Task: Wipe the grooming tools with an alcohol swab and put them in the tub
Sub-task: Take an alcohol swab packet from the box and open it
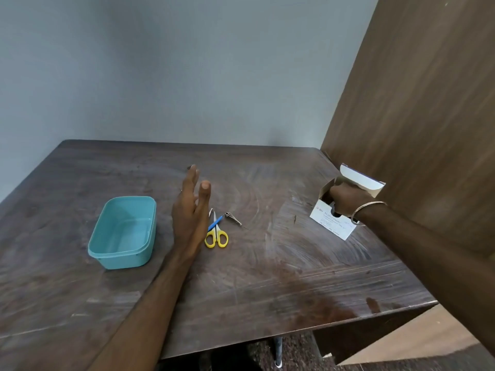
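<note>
Your left hand [191,210] hovers, fingers straight, beside the scissors [216,234], their long axis pointing away from you. Right hand [345,200] reaches into the swab box [332,223], fingers hidden. Tub [123,231] sits left, on the worktop [267,277].

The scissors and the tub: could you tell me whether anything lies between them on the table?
Only the left hand, held open between the scissors and the tub. No object shows on the table between them.
</note>
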Demonstrator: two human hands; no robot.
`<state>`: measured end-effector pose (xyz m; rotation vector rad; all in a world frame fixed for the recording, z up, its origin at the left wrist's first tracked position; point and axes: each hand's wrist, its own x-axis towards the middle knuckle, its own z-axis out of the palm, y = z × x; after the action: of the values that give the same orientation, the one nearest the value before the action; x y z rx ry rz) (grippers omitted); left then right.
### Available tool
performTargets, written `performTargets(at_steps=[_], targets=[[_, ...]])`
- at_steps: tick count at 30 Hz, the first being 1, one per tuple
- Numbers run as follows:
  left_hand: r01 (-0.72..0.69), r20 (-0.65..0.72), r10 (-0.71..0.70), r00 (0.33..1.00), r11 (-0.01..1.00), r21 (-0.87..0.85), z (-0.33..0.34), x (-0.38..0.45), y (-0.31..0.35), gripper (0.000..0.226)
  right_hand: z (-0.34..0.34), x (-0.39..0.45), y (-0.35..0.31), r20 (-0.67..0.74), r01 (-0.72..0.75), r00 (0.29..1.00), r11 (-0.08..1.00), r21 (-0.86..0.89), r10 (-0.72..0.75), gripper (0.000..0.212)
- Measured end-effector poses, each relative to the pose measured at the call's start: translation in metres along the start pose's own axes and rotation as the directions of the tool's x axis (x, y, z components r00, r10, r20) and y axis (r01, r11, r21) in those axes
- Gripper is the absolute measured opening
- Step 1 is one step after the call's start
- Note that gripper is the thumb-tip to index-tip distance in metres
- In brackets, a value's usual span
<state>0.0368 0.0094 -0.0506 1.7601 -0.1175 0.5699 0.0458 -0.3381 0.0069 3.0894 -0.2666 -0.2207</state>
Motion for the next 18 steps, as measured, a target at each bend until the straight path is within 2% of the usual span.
performTargets(at_steps=[6, 13, 18], targets=[[0.005, 0.008, -0.005, 1.000, 1.000, 0.018, 0.000, 0.002, -0.003, 0.071, 0.000, 0.000, -0.002, -0.059, -0.013, 0.998, 0.998, -0.058, 0.009, 0.036], [0.018, 0.016, -0.018, 1.000, 1.000, 0.008, 0.001, 0.000, -0.005, 0.074, -0.009, -0.004, -0.002, -0.042, -0.028, 0.999, 0.999, 0.016, 0.028, 0.023], [0.005, 0.025, -0.006, 1.000, 0.999, 0.049, 0.000, -0.001, -0.006, 0.076, -0.018, -0.009, 0.000, -0.017, 0.034, 0.999, 0.996, 0.084, -0.033, 0.029]])
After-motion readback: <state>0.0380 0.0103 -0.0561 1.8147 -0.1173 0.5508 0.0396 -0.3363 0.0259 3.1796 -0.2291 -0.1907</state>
